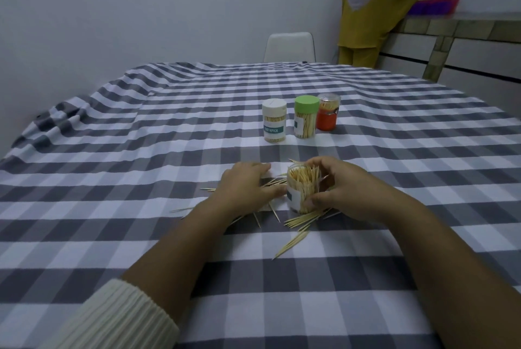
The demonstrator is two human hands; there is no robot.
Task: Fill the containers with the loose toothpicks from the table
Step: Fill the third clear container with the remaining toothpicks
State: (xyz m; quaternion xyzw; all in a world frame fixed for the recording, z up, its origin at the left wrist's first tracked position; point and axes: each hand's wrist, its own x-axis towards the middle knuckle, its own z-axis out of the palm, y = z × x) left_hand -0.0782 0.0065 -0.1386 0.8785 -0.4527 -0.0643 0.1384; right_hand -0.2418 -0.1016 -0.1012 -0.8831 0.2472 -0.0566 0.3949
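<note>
Right hand [349,193] grip: fingers and thumb curled round the open container [303,190], thumb low on its near side, fingertips over the far rim. Container is clear plastic, upright, lid off, packed with toothpicks standing on end, white label with a teal patch facing left-front. It sits on the counter [141,179] centre-near, just in front of both hands.

Left hand [245,188] grip: palm down, fingers fairly straight and lying flat on the cloth over part of the loose toothpicks [298,220]; nothing visibly pinched, underside of the hand is hidden. Hand is just left of the container, thumb side near it; contact unclear.

Loose toothpicks are scattered around the container base: a cluster poking out between the hands, a bundle lying under the right wrist, several strays trailing toward the near edge and a few out to the left of the left hand.

Further back, well apart from the hands, three capped containers stand in a row: white-lid container [274,120] labelled TOOTHPICK, green-lid container [306,117] just right of it, orange container [328,112] with a clear top behind-right. All three show toothpicks inside.

Counter is covered in a grey-and-white check cloth, rumpled at far left. White chair [290,47] at the far edge. A person in yellow [375,10] stands at a side shelf top right.
</note>
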